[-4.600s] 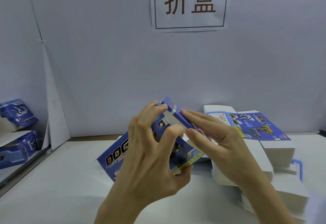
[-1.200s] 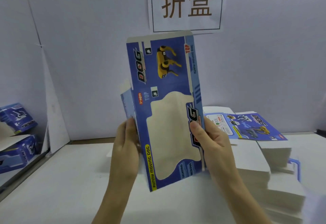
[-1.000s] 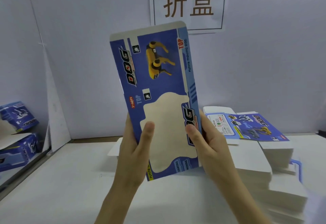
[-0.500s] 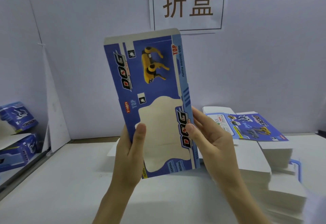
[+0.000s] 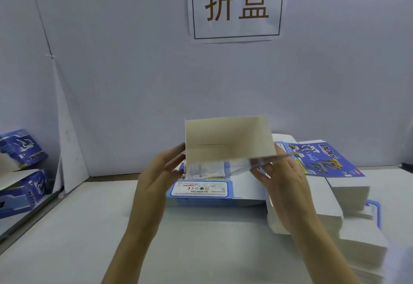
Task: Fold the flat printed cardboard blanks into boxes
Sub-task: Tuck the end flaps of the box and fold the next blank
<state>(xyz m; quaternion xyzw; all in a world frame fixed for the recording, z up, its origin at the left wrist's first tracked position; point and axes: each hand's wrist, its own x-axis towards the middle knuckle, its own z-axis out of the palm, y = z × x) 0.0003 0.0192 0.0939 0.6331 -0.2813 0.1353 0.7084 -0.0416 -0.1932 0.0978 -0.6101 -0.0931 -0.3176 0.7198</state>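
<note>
A cardboard blank (image 5: 228, 138) is held low over the white table (image 5: 67, 239) in front of me. Its plain beige inner side faces me as an upright panel. The blue printed part with a warning label (image 5: 201, 189) bends toward me and lies near the table. My left hand (image 5: 161, 174) grips the panel's left edge. My right hand (image 5: 281, 178) holds the right side, where a blurred flap crosses my fingers.
Thick stacks of flat blanks (image 5: 348, 194) sit at the right, the top one (image 5: 324, 160) printed side up. Two folded blue boxes (image 5: 22, 147) stand at the far left beyond a partition. A paper sign (image 5: 237, 4) hangs on the back wall.
The blank stood upright with its printed side toward me; now it is lowered and turned, its plain inner side faces me and it is bent along a crease.
</note>
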